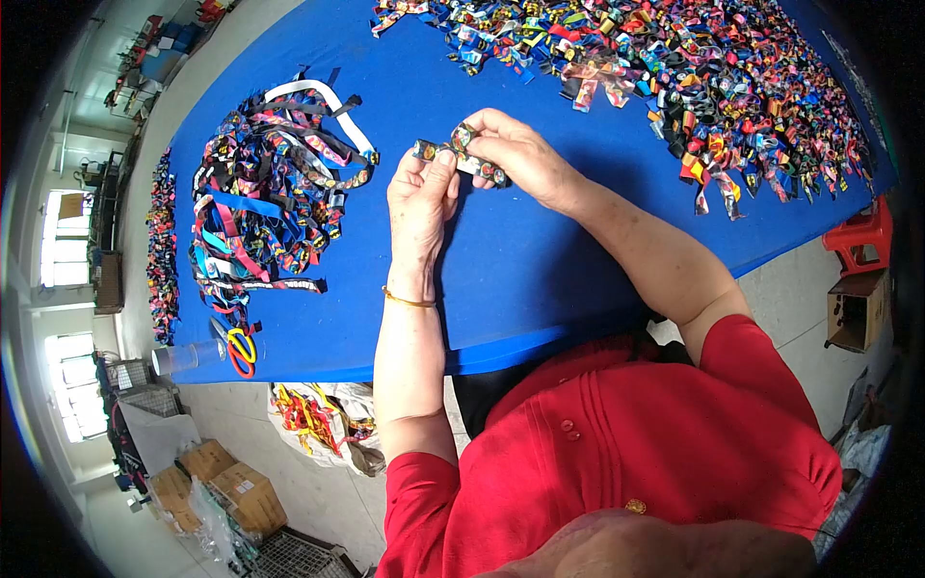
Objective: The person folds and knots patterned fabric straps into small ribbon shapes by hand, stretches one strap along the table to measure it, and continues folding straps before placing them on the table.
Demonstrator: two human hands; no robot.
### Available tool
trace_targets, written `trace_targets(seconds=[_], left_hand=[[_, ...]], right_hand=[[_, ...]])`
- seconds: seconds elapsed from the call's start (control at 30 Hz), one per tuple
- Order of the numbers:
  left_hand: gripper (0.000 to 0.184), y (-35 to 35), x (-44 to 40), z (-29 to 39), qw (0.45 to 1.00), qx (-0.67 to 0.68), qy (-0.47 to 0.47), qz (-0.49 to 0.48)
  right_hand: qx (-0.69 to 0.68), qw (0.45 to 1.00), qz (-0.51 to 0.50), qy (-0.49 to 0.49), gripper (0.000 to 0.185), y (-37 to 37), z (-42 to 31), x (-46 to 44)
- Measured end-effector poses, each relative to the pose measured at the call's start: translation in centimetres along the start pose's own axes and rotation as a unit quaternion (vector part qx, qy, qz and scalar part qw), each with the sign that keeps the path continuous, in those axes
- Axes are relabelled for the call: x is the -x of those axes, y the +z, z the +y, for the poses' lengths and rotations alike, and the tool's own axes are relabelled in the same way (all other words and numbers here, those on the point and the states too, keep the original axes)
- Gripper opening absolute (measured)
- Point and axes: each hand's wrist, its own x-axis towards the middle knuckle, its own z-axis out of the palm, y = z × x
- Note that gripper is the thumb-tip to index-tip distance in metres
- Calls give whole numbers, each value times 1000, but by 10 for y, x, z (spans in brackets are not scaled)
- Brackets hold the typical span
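Note:
A short dark patterned ribbon piece (488, 172) with coloured round prints is held between both hands above the blue table. My left hand (424, 193) pinches its left part between thumb and fingers. Close beside it, my right hand (515, 159) is closed on the ribbon's upper and right part. The two hands nearly touch. To their left lies a tangled heap of long patterned straps (260, 193). Many short looped ribbon pieces (713, 87) are piled toward the far right of the table.
Scissors (238, 349) with red and yellow handles lie at the table's (540, 279) near left corner, beside a clear cylinder (175, 359). A bag of ribbons (328, 424) stands on the floor below. Cardboard boxes (246, 496) are at lower left, a red stool (860, 236) at right.

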Motion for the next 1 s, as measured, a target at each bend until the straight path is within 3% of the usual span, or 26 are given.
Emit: trace_targets(seconds=[0.27,0.57,0.67,0.87,1.0], left_hand=[[12,2,1,0,1000,-29,4,-7],[20,10,2,-4,1000,6,18,11],[20,14,3,-6,999,-6,50,11],[21,25,8,-6,995,-13,86,45],[22,28,8,-3,993,55,80,64]], right_hand=[[27,999,19,12,21,5,2,0],[-11,988,116,-100,17,15,24,-12],[30,988,146,-28,16,17,10,-1],[-120,981,145,45,12,28,0,8],[-152,978,143,20,11,32,-1,10]])
